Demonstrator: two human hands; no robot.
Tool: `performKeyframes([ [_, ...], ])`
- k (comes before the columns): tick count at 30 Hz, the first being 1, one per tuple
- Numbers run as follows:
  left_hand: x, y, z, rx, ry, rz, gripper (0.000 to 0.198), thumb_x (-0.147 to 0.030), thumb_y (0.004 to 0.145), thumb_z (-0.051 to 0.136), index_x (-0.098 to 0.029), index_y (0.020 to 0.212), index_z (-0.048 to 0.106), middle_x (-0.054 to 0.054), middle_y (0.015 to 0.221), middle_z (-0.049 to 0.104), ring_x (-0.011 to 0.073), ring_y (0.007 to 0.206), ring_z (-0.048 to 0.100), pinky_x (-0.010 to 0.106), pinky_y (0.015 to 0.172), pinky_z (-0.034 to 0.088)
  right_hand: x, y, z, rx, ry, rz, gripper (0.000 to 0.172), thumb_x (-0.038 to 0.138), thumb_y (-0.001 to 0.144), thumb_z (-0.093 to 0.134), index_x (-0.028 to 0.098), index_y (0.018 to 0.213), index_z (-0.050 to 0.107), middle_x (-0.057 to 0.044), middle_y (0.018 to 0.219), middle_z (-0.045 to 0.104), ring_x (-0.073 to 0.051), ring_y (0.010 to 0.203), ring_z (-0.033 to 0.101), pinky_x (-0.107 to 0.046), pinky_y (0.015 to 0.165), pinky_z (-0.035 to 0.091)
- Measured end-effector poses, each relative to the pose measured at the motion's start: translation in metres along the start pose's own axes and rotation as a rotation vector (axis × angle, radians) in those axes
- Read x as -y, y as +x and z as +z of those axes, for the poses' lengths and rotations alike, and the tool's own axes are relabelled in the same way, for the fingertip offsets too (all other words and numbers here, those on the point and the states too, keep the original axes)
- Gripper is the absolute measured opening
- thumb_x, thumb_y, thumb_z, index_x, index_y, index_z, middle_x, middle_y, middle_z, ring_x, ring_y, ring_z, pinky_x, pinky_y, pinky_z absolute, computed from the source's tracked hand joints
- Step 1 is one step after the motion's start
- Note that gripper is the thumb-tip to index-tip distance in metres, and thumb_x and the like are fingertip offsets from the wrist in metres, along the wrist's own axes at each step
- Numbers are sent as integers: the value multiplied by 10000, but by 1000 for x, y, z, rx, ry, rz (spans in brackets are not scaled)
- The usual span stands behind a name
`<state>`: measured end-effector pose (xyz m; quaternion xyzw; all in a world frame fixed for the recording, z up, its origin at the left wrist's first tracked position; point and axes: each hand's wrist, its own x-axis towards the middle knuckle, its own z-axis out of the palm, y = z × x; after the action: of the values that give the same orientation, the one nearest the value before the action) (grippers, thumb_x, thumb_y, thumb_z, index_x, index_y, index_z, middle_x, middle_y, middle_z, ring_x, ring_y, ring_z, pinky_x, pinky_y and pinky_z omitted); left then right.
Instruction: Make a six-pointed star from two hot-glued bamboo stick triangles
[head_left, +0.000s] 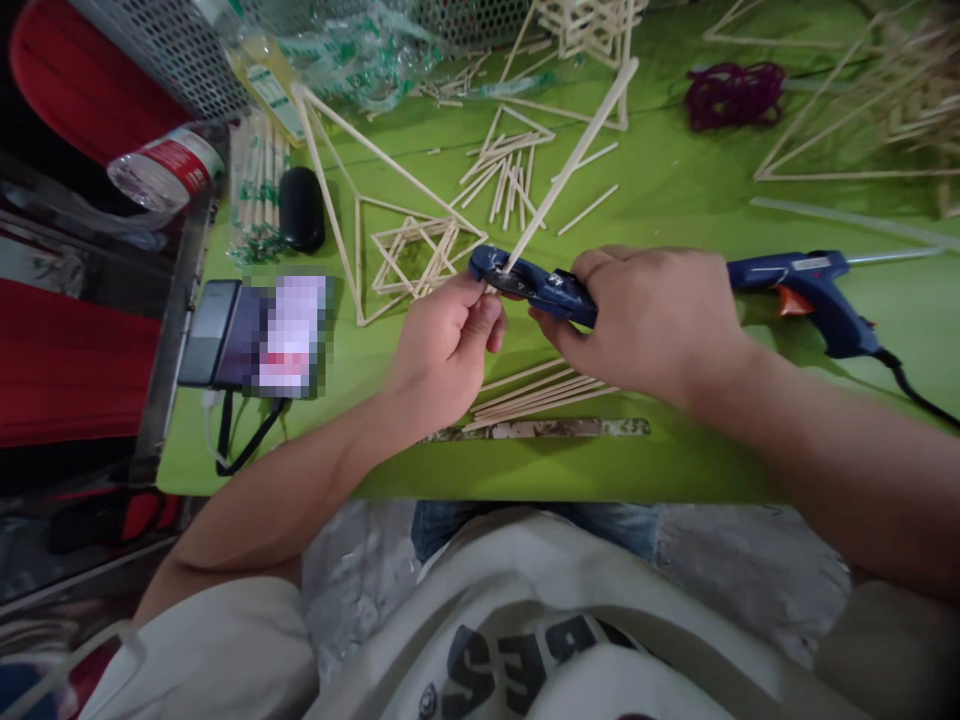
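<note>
My left hand (450, 335) pinches the lower end of a thin wooden stick (574, 160), which slants up and to the right. My right hand (652, 310) is wrapped round a blue cutter (540, 283). The cutter's jaws sit around the stick just above my left fingertips; whether they touch it I cannot tell. Under my hands lie several loose sticks (540, 392) beside a narrow mottled strip (555, 428). Just beyond my left hand is a stick frame with star shapes (412, 255). Short cut sticks (514, 185) lie scattered behind the cutter.
A blue glue gun (817, 285) with an orange trigger rests at right, its cord running off the edge. At left are a phone (292, 335), a power bank (212, 330), a black case (301, 208) and bottles. Purple string (735, 95) and more stick frames lie at the back.
</note>
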<state>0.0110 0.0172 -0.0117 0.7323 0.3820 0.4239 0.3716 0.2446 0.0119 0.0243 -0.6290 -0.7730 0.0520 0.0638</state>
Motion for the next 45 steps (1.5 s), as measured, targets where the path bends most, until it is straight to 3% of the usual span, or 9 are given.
performKeyframes([
  [6,4,-2,2,11,-30,-45,423,-537,1257,553,-235,1002,705,1,740,661,160,654,626,321,634,488,2,2,0,47,46,55,439,638,1013,618,291,1135,857,-167,1069,863,-430,974,812,-485,743,499],
  [13,8,11,0,93,-132,-192,340,-455,1233,633,-221,1003,724,-4,712,615,151,646,602,297,591,465,-4,13,6,78,62,49,392,659,1014,658,347,1029,895,-103,768,771,-388,848,774,-479,735,526],
  [20,17,28,-1,134,-218,-245,339,-414,1235,662,-211,970,721,6,713,598,136,616,573,284,558,450,-7,24,4,161,12,76,474,665,1035,675,226,973,842,-168,850,811,-351,797,745,-455,715,493],
  [27,26,30,2,182,-297,-316,302,-405,1232,660,-209,1019,748,3,721,607,89,484,421,260,430,296,-10,23,5,152,39,72,508,699,1063,648,237,917,799,-175,873,807,-347,789,742,-445,688,469],
  [32,17,31,0,164,-259,-304,327,-455,1230,660,-209,1032,746,2,726,620,83,475,412,259,427,280,-9,26,8,150,77,114,600,779,1063,622,228,943,827,-162,858,781,-347,803,748,-434,706,470],
  [36,2,31,-7,188,-124,-358,313,-420,1249,587,-205,1120,774,14,780,687,88,497,431,258,484,344,-11,32,8,122,105,126,759,937,1007,609,212,902,810,-172,831,753,-367,827,731,-443,748,474],
  [38,-3,30,-12,212,7,-352,305,-369,1245,554,-198,1154,789,26,795,719,109,545,511,262,546,423,-16,34,6,82,121,152,772,962,990,615,217,860,769,-148,764,695,-340,784,688,-426,734,451],
  [41,-4,28,-21,201,316,-282,316,-308,1223,521,-189,1155,805,58,868,783,175,714,686,303,704,563,-27,35,0,14,145,226,720,911,1004,643,229,776,672,-92,661,566,-258,687,569,-393,693,374],
  [45,2,27,-29,207,719,-220,304,-211,1148,548,-175,1067,839,89,922,813,249,872,751,381,876,624,-41,35,-8,-84,208,318,734,901,1018,650,247,701,552,-15,587,408,-169,620,409,-377,683,304],
])
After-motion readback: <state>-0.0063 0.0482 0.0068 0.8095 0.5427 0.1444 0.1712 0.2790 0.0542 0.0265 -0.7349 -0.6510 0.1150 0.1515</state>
